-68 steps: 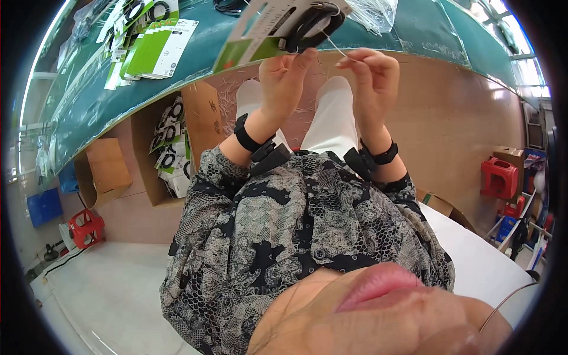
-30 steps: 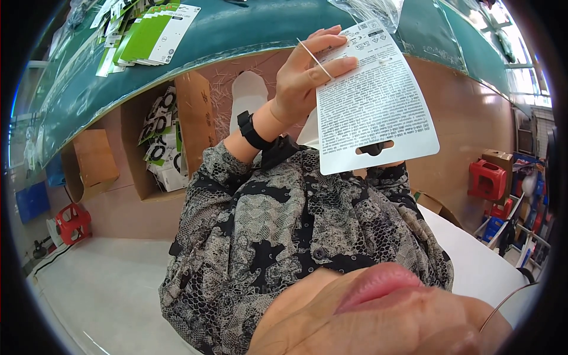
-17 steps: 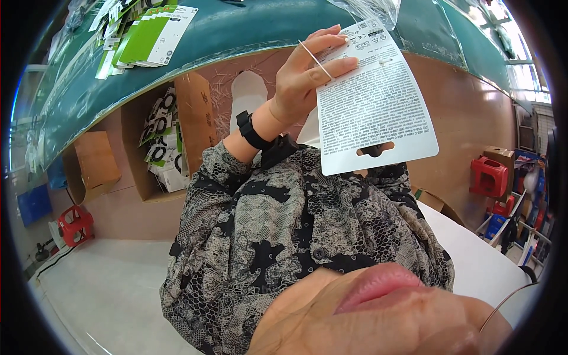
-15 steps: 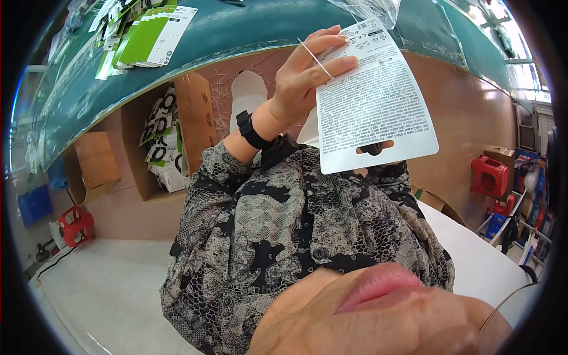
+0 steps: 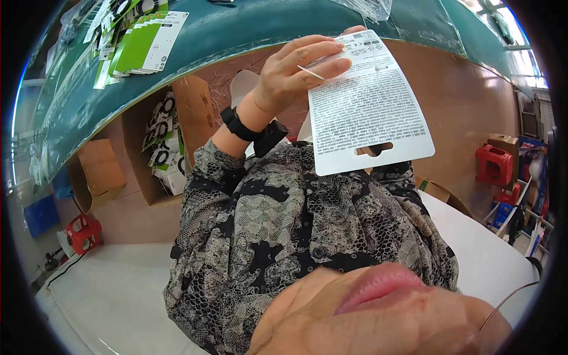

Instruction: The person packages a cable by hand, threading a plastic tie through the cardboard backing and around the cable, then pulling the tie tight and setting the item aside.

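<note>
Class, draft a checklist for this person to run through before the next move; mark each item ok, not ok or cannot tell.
1. Left hand steadying the white card: ok, fingers over its left side.
2. Card's text side facing the camera: ok.
3. Thin white tie gripped firmly: cannot tell; one end sticks out beside the left fingers.
4. Far side of the card visible for inspection: not ok, it is turned away.
5. Right hand's grip: cannot tell, the card blocks the view.
6. Green-and-white cards lying on the table: ok.

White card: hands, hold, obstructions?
Left hand gripping white card, printed side facing camera. White tie at left hand. Right hand unclear, card blocking view.
</note>
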Action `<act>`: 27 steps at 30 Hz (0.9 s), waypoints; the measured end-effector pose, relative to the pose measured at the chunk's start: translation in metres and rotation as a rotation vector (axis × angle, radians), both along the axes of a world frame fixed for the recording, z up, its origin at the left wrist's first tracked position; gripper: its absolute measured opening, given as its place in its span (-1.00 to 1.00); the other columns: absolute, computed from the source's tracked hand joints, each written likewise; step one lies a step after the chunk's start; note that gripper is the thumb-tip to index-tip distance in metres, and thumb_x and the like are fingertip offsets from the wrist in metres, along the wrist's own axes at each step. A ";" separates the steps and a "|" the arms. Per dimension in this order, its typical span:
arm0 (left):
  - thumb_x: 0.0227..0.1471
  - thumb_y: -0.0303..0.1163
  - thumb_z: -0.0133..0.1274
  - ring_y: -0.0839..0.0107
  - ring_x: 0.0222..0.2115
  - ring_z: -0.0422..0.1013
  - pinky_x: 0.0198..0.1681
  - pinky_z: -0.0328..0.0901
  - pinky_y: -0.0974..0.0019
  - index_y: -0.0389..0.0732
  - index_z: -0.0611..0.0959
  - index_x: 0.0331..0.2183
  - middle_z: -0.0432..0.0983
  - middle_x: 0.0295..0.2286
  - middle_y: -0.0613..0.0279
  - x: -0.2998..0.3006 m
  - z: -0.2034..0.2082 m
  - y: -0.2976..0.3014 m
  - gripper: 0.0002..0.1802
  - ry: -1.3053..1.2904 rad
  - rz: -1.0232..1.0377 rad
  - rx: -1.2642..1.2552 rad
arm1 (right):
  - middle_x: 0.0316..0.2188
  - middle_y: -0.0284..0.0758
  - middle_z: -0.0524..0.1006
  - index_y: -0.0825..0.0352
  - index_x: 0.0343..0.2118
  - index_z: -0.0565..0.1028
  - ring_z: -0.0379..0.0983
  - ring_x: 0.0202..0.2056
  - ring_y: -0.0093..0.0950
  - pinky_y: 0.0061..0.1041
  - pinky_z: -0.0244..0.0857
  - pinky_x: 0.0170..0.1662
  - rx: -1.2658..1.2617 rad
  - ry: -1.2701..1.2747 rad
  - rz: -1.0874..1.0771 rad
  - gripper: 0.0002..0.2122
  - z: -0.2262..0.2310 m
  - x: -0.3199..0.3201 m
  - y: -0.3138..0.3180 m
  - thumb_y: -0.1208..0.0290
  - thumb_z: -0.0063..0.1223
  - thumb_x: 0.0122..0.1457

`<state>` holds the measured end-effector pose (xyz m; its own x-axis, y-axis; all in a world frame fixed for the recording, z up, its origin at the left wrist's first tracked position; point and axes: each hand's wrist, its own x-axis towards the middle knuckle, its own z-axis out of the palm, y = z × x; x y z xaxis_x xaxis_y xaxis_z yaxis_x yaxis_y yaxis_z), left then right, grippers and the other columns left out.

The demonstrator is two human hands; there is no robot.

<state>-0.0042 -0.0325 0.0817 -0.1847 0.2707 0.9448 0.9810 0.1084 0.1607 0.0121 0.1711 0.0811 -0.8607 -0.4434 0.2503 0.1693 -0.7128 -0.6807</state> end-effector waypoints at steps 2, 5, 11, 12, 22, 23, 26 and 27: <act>-0.20 -0.42 0.26 0.19 -0.18 0.47 -0.11 0.41 0.27 -0.11 0.60 -0.15 0.50 -0.18 0.10 -0.003 -0.001 -0.004 -0.54 0.033 -0.001 -0.040 | -0.14 -0.24 0.48 0.42 0.02 0.32 0.42 -0.09 -0.54 -0.52 0.42 -0.08 0.093 0.010 -0.011 -0.57 -0.001 0.002 0.004 0.31 0.09 0.15; -0.11 -0.49 0.21 0.29 -0.22 0.48 -0.15 0.42 0.33 -0.18 0.59 -0.19 0.51 -0.19 0.14 -0.004 -0.008 -0.011 -0.66 -0.288 0.003 -0.072 | -0.15 -0.24 0.47 0.42 0.01 0.34 0.42 -0.08 -0.50 -0.50 0.39 -0.02 0.061 0.269 -0.111 -0.57 -0.004 0.009 0.004 0.36 0.14 0.11; 0.09 -0.49 0.05 0.39 -0.21 0.47 -0.16 0.41 0.36 -0.21 0.50 -0.14 0.51 -0.18 0.20 0.009 -0.011 0.004 -0.75 -0.896 -0.143 0.366 | 0.06 -0.18 0.29 0.48 0.09 0.26 0.32 0.04 -0.31 -0.32 0.22 0.13 0.329 0.429 -0.111 -0.49 -0.010 0.005 0.005 0.45 0.14 0.09; 0.13 -0.45 0.02 0.40 -0.21 0.47 -0.16 0.40 0.34 -0.19 0.47 -0.11 0.50 -0.18 0.21 0.007 -0.011 0.005 -0.75 -0.963 -0.257 0.441 | 0.03 -0.18 0.32 0.50 0.06 0.29 0.34 0.02 -0.33 -0.34 0.22 0.13 0.393 0.487 -0.196 -0.50 0.008 0.013 -0.006 0.53 0.17 0.05; 0.18 -0.42 -0.04 0.33 -0.12 0.45 -0.09 0.43 0.18 -0.12 0.35 -0.02 0.46 -0.14 0.21 0.007 -0.004 0.006 -0.67 -1.198 -0.589 0.655 | -0.25 -0.26 0.48 0.45 -0.18 0.47 0.43 -0.16 -0.40 -0.48 0.33 -0.05 0.990 1.038 -0.744 -0.72 0.024 0.014 -0.022 0.72 0.12 -0.01; 0.17 -0.44 -0.04 0.34 -0.13 0.45 -0.10 0.44 0.18 -0.13 0.35 -0.02 0.47 -0.14 0.21 0.008 -0.004 0.007 -0.67 -1.198 -0.597 0.673 | -0.26 -0.26 0.48 0.44 -0.21 0.48 0.43 -0.17 -0.41 -0.49 0.34 -0.07 0.978 1.025 -0.784 -0.76 0.025 0.014 -0.024 0.72 0.10 0.00; 0.16 -0.48 -0.03 0.37 -0.16 0.46 -0.12 0.46 0.19 -0.15 0.35 -0.01 0.47 -0.14 0.22 0.008 -0.002 0.007 -0.65 -1.194 -0.615 0.709 | -0.28 -0.26 0.49 0.42 -0.28 0.51 0.44 -0.18 -0.41 -0.51 0.35 -0.12 0.951 1.005 -0.863 -0.82 0.029 0.011 -0.030 0.73 0.08 0.03; 0.16 -0.48 -0.03 0.36 -0.16 0.46 -0.12 0.46 0.19 -0.15 0.35 -0.01 0.47 -0.14 0.22 0.009 -0.001 0.007 -0.66 -1.184 -0.619 0.692 | -0.29 -0.26 0.49 0.43 -0.29 0.51 0.44 -0.19 -0.41 -0.51 0.35 -0.13 0.893 0.952 -0.822 -0.84 0.026 0.009 -0.029 0.72 0.07 0.04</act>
<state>0.0045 -0.0254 0.0810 -0.9378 0.1645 0.3056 0.1123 -0.6895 0.7155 0.0211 0.1420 0.1075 -0.6150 -0.2420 0.7504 -0.7834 0.2958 -0.5466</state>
